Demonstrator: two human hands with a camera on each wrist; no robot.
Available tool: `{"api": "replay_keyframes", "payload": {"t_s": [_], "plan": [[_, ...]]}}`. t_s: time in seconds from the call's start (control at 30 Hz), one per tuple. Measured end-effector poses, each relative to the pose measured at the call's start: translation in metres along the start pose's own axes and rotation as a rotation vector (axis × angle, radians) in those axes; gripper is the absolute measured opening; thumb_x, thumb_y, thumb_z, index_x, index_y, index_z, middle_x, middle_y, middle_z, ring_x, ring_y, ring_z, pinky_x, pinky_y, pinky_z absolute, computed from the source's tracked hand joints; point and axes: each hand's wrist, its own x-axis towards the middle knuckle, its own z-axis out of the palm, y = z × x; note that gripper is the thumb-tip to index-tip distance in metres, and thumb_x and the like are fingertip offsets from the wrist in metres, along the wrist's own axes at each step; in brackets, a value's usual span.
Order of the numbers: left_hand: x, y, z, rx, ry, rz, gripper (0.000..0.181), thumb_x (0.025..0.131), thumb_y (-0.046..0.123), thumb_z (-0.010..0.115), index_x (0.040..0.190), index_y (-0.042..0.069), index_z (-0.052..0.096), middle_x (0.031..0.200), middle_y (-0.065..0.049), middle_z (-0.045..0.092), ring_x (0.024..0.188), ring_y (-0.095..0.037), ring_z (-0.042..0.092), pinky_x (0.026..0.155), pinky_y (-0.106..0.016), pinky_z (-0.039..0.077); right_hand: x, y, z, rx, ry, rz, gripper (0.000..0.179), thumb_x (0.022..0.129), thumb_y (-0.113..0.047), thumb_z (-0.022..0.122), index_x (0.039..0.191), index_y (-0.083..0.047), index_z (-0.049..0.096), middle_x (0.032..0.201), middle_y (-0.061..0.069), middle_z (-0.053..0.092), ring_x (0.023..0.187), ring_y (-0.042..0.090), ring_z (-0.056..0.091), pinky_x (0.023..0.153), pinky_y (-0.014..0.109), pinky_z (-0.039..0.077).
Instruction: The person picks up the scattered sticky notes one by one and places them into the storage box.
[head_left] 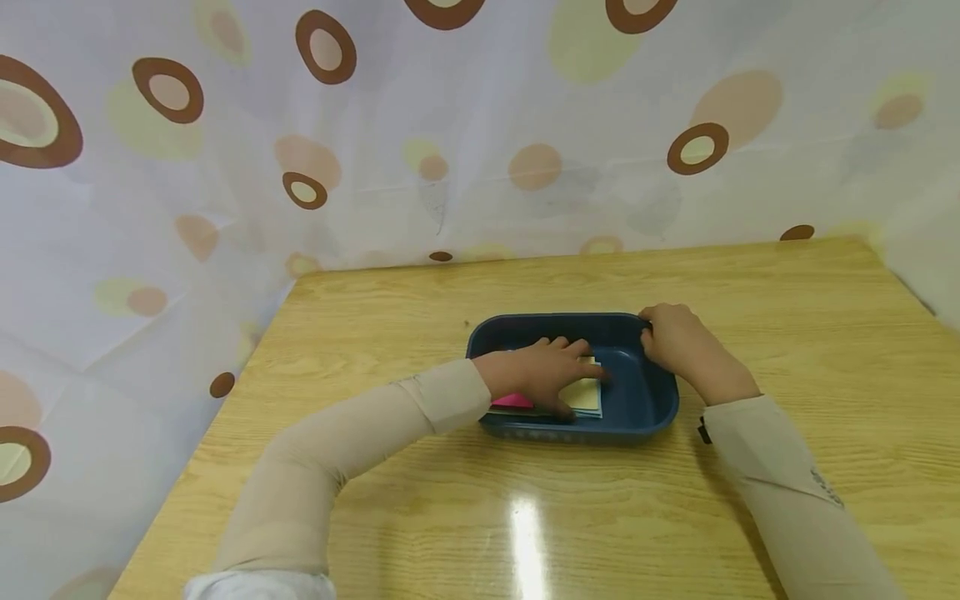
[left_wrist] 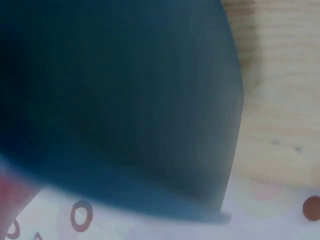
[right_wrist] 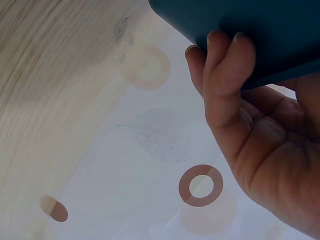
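Observation:
A dark blue plastic basket (head_left: pixel 633 392) sits on the table, its outer wall (left_wrist: pixel 165 100) filling most of the left wrist view. Inside, toward its left, lie sheets of paper: a pale yellow one (head_left: pixel 583 396) with whitish edges beneath, and a bright pink one (head_left: pixel 513 401) partly under the wrist. My left hand (head_left: pixel 546 375) reaches in over these sheets with fingers spread, covering much of them. At the far right corner my right hand (head_left: pixel 678 343) grips the basket's rim. In the right wrist view the fingers (right_wrist: pixel 227 75) curl against the basket's outer side.
The wooden table (head_left: pixel 390 517) extends around the basket on every side. Behind and to the left hangs a white cloth (head_left: pixel 480 117) patterned with brown rings and pale dots. A glare streak (head_left: pixel 527 542) shines near the table's front.

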Motion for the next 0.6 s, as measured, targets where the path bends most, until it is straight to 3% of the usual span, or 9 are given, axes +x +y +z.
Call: {"api": "replay_keyframes", "payload": {"t_s": [0.17,0.43,0.6], "plan": [[0.0037,-0.0002,0.0022,-0.068,0.012,0.0,0.06,0.089,0.047,0.065,0.142,0.031,0.042,0.136,-0.006,0.04,0.114,-0.021,0.048,0.086,-0.033,0.041,0.0001,0.0012,-0.002,-0.01,0.006,-0.001,0.036,0.091,0.003,0.048,0.121,0.024,0.049,0.11,0.04,0.056,0.071,0.03,0.06,0.066,0.043,0.051],[0.0085,0.0038,0.0065,-0.051,0.064,0.01,0.052,0.089,0.05,0.063,0.136,0.031,0.048,0.134,-0.007,0.043,0.114,-0.022,0.049,0.084,-0.034,0.043,-0.0024,0.002,-0.002,-0.021,0.004,0.003,0.036,0.091,0.003,0.048,0.12,0.024,0.05,0.113,0.041,0.055,0.079,0.034,0.062,0.071,0.047,0.051],[0.0104,0.0067,0.0061,-0.046,0.065,0.018,0.054,0.09,0.052,0.061,0.137,0.031,0.047,0.138,-0.009,0.042,0.118,-0.024,0.048,0.088,-0.037,0.044,-0.0066,0.0034,-0.0018,-0.021,0.011,0.015,0.036,0.091,0.002,0.048,0.12,0.024,0.05,0.113,0.041,0.055,0.078,0.034,0.061,0.071,0.047,0.051]]}}
